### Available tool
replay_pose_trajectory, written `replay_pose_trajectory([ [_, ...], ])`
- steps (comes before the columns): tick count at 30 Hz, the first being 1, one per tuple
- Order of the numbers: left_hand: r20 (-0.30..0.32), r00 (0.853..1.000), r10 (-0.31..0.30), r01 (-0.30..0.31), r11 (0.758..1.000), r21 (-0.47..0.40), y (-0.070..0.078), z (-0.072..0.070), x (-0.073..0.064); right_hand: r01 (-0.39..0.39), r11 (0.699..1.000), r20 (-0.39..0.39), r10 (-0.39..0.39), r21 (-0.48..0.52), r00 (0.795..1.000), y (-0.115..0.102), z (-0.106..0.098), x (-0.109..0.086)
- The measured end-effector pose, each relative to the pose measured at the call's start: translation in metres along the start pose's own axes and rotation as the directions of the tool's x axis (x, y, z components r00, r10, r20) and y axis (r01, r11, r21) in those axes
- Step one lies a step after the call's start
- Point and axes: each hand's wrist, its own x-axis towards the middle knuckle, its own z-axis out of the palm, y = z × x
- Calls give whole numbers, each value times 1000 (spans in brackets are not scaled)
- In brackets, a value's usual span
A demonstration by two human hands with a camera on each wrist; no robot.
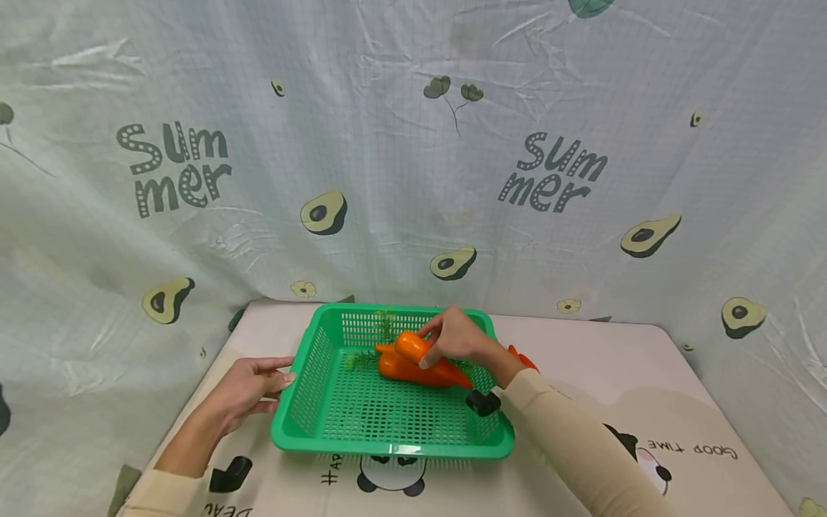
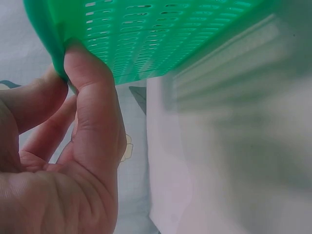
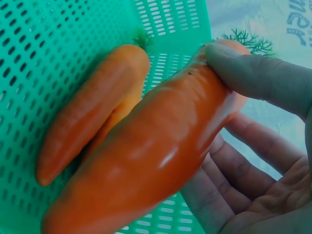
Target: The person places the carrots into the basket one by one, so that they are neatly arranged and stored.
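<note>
A green perforated plastic basket (image 1: 342, 449) sits on the table. My left hand (image 1: 248, 388) pinches its left rim between thumb and fingers, as the left wrist view shows up close. Over the basket's back half, my right hand (image 1: 455, 334) holds an orange carrot (image 3: 161, 141) by its thick end, thumb on top and fingers beneath. Below it more orange carrots (image 1: 403, 370) lie on the basket floor, with feathery green tops (image 1: 362, 360) around them. The held carrot partly covers those beneath it, so I cannot tell how many there are.
Reddish-orange tips (image 1: 523, 357) show on the table behind my right forearm, mostly hidden. A pale tablecloth (image 1: 601, 373) with panda prints and lettering covers the table. Behind and at both sides hangs a curtain (image 1: 388, 165) printed with avocados.
</note>
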Motion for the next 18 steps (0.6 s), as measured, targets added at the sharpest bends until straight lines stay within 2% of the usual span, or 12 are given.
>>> replay_pose_trajectory([
  [11,-4,1000,21,-21,999,24,-3,1,3,-24,998,-1,24,-66,1000,4,13,5],
  [18,8,1000,25,-25,999,24,-2,2,3,-13,995,8,14,-100,1000,5,22,7],
])
